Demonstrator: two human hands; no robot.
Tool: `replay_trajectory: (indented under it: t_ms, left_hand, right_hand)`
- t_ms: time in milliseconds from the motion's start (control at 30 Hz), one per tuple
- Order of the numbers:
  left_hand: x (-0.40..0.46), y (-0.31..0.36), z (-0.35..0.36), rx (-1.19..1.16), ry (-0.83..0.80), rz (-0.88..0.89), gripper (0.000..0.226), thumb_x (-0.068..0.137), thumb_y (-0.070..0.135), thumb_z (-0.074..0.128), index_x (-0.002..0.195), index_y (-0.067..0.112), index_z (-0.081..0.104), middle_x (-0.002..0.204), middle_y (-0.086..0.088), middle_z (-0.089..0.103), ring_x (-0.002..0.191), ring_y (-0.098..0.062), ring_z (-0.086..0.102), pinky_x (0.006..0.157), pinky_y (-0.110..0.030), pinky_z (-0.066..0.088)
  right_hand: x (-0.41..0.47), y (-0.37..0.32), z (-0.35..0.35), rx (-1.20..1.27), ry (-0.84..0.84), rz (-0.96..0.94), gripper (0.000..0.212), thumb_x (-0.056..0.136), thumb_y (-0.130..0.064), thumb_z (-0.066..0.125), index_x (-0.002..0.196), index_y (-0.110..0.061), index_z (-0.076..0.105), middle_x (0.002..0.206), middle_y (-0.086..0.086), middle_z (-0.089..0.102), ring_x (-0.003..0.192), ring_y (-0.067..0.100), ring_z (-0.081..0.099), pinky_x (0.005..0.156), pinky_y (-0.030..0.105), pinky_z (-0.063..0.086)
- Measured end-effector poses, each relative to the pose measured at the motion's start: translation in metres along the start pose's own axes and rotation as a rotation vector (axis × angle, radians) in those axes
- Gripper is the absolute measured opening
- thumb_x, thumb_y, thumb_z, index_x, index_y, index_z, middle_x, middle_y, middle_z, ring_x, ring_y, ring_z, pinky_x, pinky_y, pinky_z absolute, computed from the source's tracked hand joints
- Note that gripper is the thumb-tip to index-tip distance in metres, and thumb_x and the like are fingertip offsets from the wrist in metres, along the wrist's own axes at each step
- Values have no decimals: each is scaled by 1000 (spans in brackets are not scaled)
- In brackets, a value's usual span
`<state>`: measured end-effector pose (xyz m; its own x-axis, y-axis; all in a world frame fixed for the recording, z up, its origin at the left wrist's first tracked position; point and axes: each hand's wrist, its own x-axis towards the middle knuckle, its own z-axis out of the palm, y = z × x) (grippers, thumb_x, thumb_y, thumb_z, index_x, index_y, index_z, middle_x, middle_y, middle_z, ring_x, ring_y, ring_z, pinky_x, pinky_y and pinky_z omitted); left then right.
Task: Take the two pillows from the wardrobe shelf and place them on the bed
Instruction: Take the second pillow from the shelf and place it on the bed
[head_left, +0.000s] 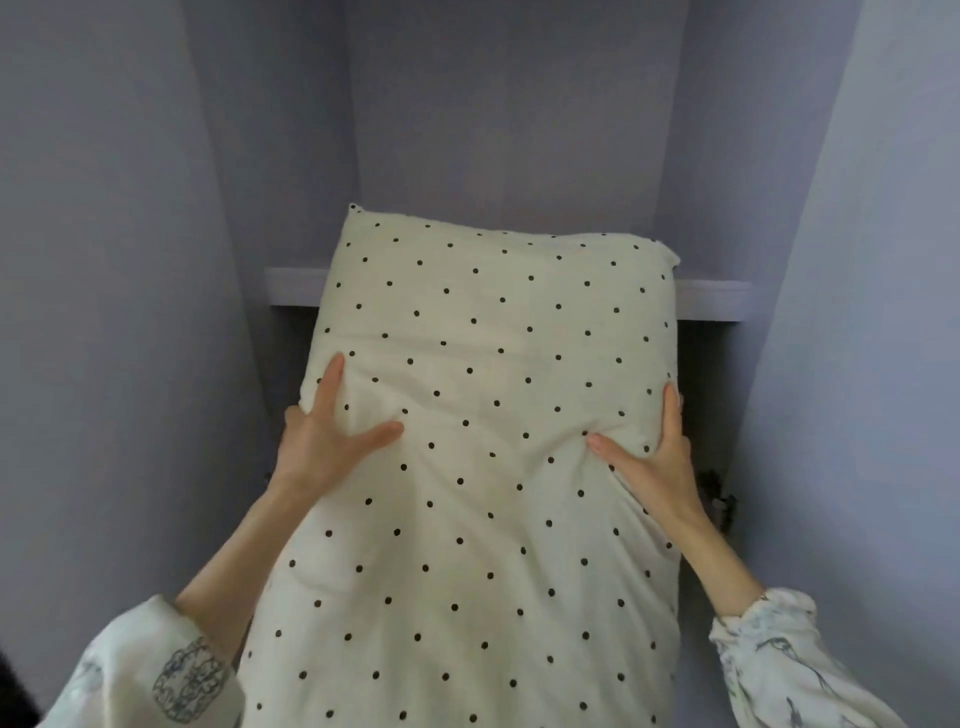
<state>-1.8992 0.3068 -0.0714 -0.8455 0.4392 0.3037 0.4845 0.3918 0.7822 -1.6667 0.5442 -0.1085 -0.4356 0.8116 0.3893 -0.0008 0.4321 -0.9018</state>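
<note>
Both hands hold one dotted pillow (478, 441) by its long sides: left hand (324, 434) and right hand (657, 460) each pinch it, thumb on top, fingers along the edge. Its far end lies over the shelf (717, 299); the rest hangs toward the person. The step looks like drawing it out. Next: pull back, turn to the bed, unseen here. Wardrobe walls (130, 260) close beside the pillow leave little room.

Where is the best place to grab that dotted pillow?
Probably by its two long side edges, one hand from each side. The pillow is long, soft and hangs off the shelf, so it would sag from one end. The left hand and right hand already grip it there.
</note>
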Motion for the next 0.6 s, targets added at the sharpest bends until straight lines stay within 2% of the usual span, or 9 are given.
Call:
replay_trajectory:
  t_ms: [100,200,267,333,400,433,500,533,600]
  left_hand:
    - [-60,-4,-3,-22,56,-39,101,56,65,73,130,67,4,132,-14,31,116,-33,42,89,-42,39]
    - [-114,-25,-14,-25,121,-87,103,56,65,73,133,62,5,132,-14,35,119,-28,37,86,-40,36]
    - [-152,-31,-23,9,172,-103,102,55,69,69,133,61,4,128,-9,41,123,-24,31,84,-40,33]
    - [-186,-34,-40,48,237,-99,97,55,70,65,132,60,6,124,2,43,125,-25,30,83,-39,32]
    - [-213,-34,-63,113,285,-87,92,57,69,65,132,55,13,120,10,43,120,-29,38,83,-40,36]
    - [-224,-32,-76,146,303,-88,92,57,69,65,132,51,16,121,10,45,115,-30,42,82,-41,38]
    - [-244,-30,-105,213,361,-103,92,56,73,63,133,50,18,122,3,49,108,-31,47,80,-43,41]
    - [-254,-28,-119,244,404,-112,94,55,75,61,134,56,14,124,4,47,107,-30,46,81,-43,39]
    - [-275,-23,-147,284,500,-116,95,53,78,58,132,66,7,124,6,46,100,-26,46,81,-42,38]
  right_hand:
    - [-30,8,-18,13,-65,40,120,47,-61,80,139,-55,4,142,-12,28,125,7,37,106,36,33]
    - [-59,13,-15,50,-171,2,117,48,-59,80,139,-56,5,127,-33,28,104,-30,34,91,17,31]
    - [-77,14,-13,74,-225,-7,114,50,-59,81,138,-58,8,121,-42,29,95,-38,31,85,11,31]
    - [-95,7,-8,98,-267,-1,113,48,-61,81,137,-58,10,126,-27,34,96,-32,37,82,8,35]
    - [-111,-3,1,154,-323,-1,114,45,-65,79,137,-57,12,128,-16,34,103,-15,45,86,14,38]
    - [-119,-8,7,166,-347,-13,114,45,-67,78,137,-56,12,128,-14,34,104,-8,45,88,20,37]
    - [-133,-20,20,217,-382,-57,112,46,-68,76,138,-55,14,127,-16,34,104,-12,44,89,22,35]
    - [-139,-27,28,258,-396,-75,110,47,-68,76,138,-55,15,129,-18,35,105,-14,43,90,21,36]
    - [-153,-40,45,325,-414,-107,106,49,-66,77,136,-57,17,133,-18,36,112,-7,44,95,29,38]
